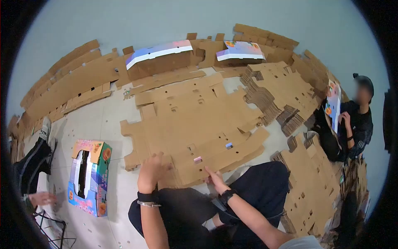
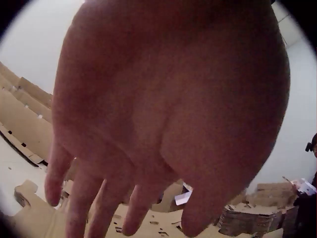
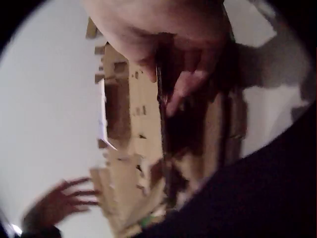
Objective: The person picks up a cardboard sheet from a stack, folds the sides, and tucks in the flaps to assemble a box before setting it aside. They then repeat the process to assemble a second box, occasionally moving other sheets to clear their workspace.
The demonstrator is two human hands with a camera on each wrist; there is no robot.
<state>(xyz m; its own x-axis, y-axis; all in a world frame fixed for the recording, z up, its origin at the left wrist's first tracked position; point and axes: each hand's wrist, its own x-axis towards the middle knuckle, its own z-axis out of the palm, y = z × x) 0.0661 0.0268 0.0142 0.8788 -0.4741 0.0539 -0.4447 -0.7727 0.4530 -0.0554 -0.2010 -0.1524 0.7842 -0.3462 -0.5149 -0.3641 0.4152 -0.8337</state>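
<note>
A large flat die-cut cardboard sheet [image 1: 186, 124] lies in front of the seated person, printless side up, with slots and small holes. At its near edge, the right hand [image 1: 215, 179] pinches the cardboard. In the right wrist view, the thumb lies over the sheet's edge [image 3: 162, 111] and the fingers [image 3: 185, 87] curl beneath it. Over the near left corner hovers the left hand [image 1: 153, 169], its fingers spread. The left wrist view shows its palm [image 2: 163, 114] with extended fingers and nothing held.
A printed fruit carton [image 1: 102, 189] stands at left, beside another person's hand [image 1: 42, 199]. Stacked cardboard blanks [image 1: 309, 178] lie at right, more [image 1: 286, 83] behind. Partly folded boxes [image 1: 159, 52] lean by the wall. A person at right holds a printed piece [image 1: 333, 103].
</note>
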